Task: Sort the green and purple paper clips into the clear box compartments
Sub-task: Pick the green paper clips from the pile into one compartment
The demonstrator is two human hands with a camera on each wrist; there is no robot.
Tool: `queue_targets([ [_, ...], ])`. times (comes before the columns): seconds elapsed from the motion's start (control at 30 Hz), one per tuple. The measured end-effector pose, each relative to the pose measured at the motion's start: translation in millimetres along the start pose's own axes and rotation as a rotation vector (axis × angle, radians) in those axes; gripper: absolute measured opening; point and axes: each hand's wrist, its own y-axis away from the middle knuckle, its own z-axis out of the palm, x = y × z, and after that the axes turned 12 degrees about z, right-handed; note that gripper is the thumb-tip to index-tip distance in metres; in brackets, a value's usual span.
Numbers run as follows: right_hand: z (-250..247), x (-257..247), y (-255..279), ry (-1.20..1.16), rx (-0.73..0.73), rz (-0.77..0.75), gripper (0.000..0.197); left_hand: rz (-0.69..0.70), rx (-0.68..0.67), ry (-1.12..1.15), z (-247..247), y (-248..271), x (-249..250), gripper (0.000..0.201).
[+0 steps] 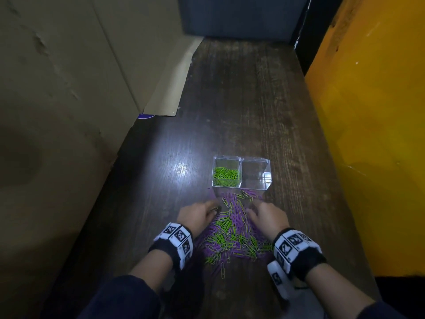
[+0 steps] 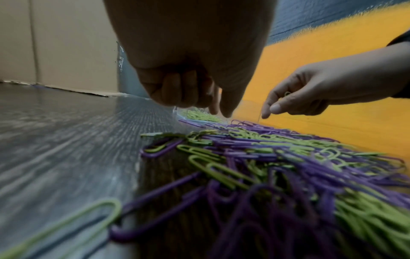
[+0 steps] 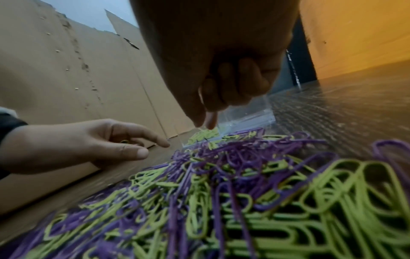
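A clear two-compartment box [image 1: 241, 157] stands on the dark wooden table. Its left compartment holds green paper clips [image 1: 226, 174]; the right one [image 1: 255, 173] looks empty. In front of it lies a mixed pile of green and purple clips [image 1: 232, 233]. My left hand [image 1: 212, 209] hovers at the pile's far left edge, thumb and forefinger pointing down, the other fingers curled on a clip [image 3: 124, 141] in the palm. My right hand [image 1: 251, 209] is at the pile's far right, fingers curled round a green clip [image 2: 287, 93], thumb and forefinger [image 3: 205, 124] reaching down.
A cardboard wall [image 1: 69, 88] runs along the table's left side and a yellow panel [image 1: 372, 111] along the right. A dark panel [image 1: 241, 17] closes the far end. Bare table [image 1: 241, 100] stretches beyond the box.
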Motion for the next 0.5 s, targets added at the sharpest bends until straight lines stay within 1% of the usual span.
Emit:
queue_targets([
  [0.03, -1, -2, 3, 0.014, 0.022, -0.054, 0.029, -0.004, 0.006, -0.001, 1, 3, 2, 0.039],
  [0.1, 1, -10, 11, 0.12, 0.011, -0.202, 0.03, 0.003, -0.01, -0.022, 2, 6, 7, 0.043],
  [0.17, 5, -21, 16, 0.24, -0.028, -0.302, 0.033, 0.007, -0.026, -0.019, 4, 4, 13, 0.04],
  [0.23, 10, -26, 15, 0.283, -0.061, -0.316, 0.032, -0.028, -0.031, 0.017, 4, 1, 14, 0.032],
  [0.37, 9, -18, 10, 0.257, -0.062, -0.251, 0.028, -0.079, 0.003, 0.01, 3, 7, 3, 0.023],
  [0.43, 8, -14, 10, 0.274, -0.049, -0.277, 0.029, -0.07, 0.023, -0.001, 3, 12, -4, 0.023],
  [0.5, 6, -17, 10, 0.271, -0.052, -0.339, 0.031, -0.059, 0.037, -0.01, 3, 15, -9, 0.025],
])
